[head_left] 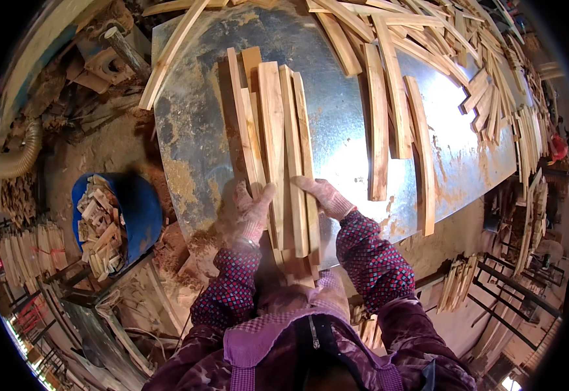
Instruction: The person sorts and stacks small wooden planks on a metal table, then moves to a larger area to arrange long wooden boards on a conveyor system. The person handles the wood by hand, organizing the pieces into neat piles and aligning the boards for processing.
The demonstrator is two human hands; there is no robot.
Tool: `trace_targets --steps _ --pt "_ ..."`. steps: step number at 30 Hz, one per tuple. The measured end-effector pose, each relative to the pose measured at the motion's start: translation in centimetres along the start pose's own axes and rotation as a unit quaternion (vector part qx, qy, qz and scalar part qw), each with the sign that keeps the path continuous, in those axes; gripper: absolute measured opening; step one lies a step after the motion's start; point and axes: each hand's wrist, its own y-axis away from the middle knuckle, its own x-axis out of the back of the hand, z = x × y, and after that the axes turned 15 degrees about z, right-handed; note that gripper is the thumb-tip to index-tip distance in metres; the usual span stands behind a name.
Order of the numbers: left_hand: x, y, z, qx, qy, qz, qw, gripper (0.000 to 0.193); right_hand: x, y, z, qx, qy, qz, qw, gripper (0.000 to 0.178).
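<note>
A bundle of several long, pale wooden strips (272, 124) lies lengthwise in front of me on the metal-topped table (199, 163), its near ends reaching over the edge toward my body. My left hand (252, 212), in a whitish work glove, presses against the bundle's left side with the thumb on top. From the right, my gloved right hand (324, 196) grips the outer strips, its thumb laid across them. The fingers under and beside the wood are partly hidden. The strips' far ends are uneven, and narrow gaps show between some of them.
Loose wooden strips (377, 124) lie to the right of the bundle, and a large heap (428, 39) covers the far right of the table. A blue barrel (142, 212) of wood offcuts stands at left. A ribbed hose (27, 156) runs at far left.
</note>
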Motion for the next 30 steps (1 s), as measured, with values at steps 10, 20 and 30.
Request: trace_targets --steps 10,20,30 --pt "3.8 -4.6 2.4 0.135 0.217 -0.21 0.944 0.097 -2.1 -1.3 -1.2 0.083 0.107 0.078 0.988 0.087" --pt "3.4 -7.8 5.7 0.022 -0.117 -0.343 0.932 0.126 -0.5 -1.0 1.3 0.065 -0.119 -0.045 0.99 0.071" --pt "0.4 -6.6 -3.1 0.132 0.275 -0.341 0.889 0.053 -1.6 -1.3 2.2 0.028 -0.182 -0.041 0.982 0.078"
